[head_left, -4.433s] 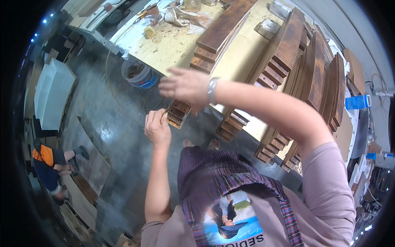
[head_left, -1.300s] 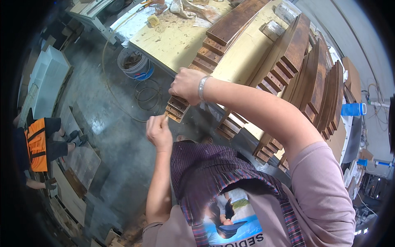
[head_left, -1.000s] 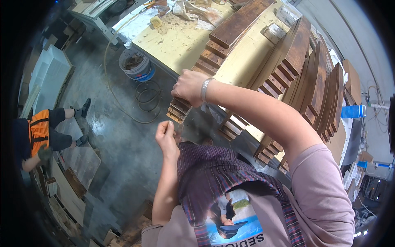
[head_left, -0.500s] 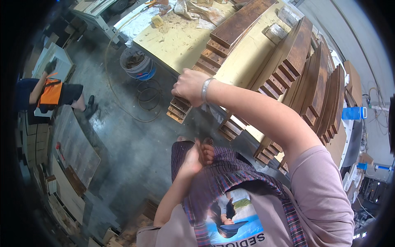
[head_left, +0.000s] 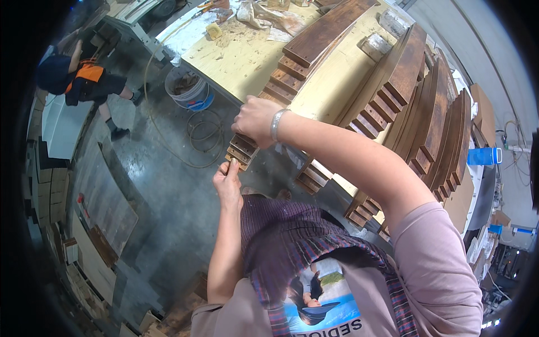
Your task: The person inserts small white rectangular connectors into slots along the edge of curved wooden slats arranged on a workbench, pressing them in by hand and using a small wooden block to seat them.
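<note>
Grey floor (head_left: 168,208) lies open past the table (head_left: 224,70), brown boards (head_left: 243,148) jutting over its edge, clasped by the right hand (head_left: 257,119), while the left hand (head_left: 227,183), earlier at the apron (head_left: 275,219), is now at their end, fingertips pressed together

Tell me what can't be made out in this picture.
All in the head view:
Right hand: fingertips around the stepped dark-brown wooden slats, hidden behind its own knuckles.
Left hand: anything pinched there is too small to tell.
White plastic bucket with blue marking: contents too small to identify.
Feet: mostly hidden by the dark striped cloth apron.
</note>
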`<act>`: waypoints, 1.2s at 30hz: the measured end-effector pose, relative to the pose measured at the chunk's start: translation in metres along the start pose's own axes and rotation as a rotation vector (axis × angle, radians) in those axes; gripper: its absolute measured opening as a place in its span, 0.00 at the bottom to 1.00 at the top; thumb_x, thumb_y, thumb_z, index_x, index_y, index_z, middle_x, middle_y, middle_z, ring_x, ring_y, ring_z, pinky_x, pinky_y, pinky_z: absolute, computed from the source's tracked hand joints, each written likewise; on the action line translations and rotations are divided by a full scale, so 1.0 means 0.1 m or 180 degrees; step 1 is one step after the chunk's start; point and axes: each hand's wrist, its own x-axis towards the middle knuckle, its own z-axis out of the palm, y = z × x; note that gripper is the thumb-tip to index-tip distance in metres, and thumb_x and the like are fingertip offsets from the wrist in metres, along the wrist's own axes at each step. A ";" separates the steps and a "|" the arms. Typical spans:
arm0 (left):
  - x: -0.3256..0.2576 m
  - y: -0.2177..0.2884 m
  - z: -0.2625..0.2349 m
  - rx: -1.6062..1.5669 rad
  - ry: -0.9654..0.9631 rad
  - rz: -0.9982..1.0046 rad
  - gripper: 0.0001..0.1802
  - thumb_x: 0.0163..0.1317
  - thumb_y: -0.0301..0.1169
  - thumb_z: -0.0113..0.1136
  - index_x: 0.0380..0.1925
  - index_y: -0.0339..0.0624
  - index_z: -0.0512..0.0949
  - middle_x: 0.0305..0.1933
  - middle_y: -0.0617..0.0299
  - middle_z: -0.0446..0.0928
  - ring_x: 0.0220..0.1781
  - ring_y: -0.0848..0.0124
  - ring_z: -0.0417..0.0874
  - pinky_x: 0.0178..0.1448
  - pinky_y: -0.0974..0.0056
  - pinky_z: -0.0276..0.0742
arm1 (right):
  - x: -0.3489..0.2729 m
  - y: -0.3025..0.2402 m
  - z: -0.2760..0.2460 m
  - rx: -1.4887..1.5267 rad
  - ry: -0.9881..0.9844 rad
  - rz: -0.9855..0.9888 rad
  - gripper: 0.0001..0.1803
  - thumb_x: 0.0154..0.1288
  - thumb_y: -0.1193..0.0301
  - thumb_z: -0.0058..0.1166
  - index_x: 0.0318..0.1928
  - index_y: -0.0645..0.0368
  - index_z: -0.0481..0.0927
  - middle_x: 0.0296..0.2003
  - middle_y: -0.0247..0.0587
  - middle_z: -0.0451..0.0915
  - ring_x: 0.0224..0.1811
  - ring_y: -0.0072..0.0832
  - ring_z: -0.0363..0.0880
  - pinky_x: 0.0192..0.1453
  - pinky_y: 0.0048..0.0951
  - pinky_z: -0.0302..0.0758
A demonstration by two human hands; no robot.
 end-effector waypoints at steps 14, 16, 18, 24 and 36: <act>0.01 0.16 -0.05 0.0705 -0.0352 -0.0031 0.12 0.69 0.27 0.65 0.24 0.44 0.77 0.24 0.75 0.73 0.18 0.89 0.57 0.21 0.75 0.48 | 0.00 0.00 0.03 0.0019 0.0026 0.0071 0.14 0.42 0.65 0.68 0.35 0.46 0.86 0.31 0.32 0.87 0.40 0.33 0.86 0.47 0.35 0.74; 0.06 0.13 -0.12 0.0608 -0.0501 -0.0063 0.12 0.69 0.30 0.66 0.25 0.44 0.78 0.24 0.73 0.75 0.18 0.87 0.58 0.21 0.74 0.49 | -0.01 0.00 0.02 0.0026 0.0027 0.0086 0.14 0.42 0.65 0.68 0.35 0.46 0.86 0.31 0.32 0.86 0.40 0.33 0.86 0.46 0.35 0.74; 0.08 0.14 -0.17 0.0627 -0.0645 -0.0082 0.12 0.70 0.33 0.66 0.27 0.43 0.79 0.24 0.72 0.74 0.17 0.86 0.57 0.22 0.74 0.50 | 0.00 -0.01 0.03 0.0032 0.0064 0.0090 0.14 0.42 0.65 0.68 0.34 0.46 0.86 0.31 0.32 0.86 0.39 0.33 0.86 0.46 0.35 0.73; 0.04 0.21 -0.28 0.1349 0.0034 -0.0228 0.17 0.76 0.43 0.57 0.39 0.39 0.81 0.21 0.75 0.67 0.18 0.85 0.58 0.23 0.74 0.53 | 0.00 -0.03 0.05 0.0043 0.0024 0.0165 0.14 0.43 0.64 0.70 0.35 0.45 0.86 0.31 0.31 0.86 0.41 0.33 0.86 0.47 0.34 0.74; 0.12 0.44 -0.36 0.2491 -0.0277 0.1923 0.05 0.60 0.23 0.69 0.37 0.38 0.84 0.32 0.64 0.78 0.33 0.71 0.80 0.40 0.65 0.75 | -0.05 -0.14 -0.03 -0.0470 0.0236 -0.0123 0.36 0.39 0.57 0.75 0.54 0.43 0.81 0.45 0.25 0.80 0.58 0.28 0.76 0.70 0.43 0.62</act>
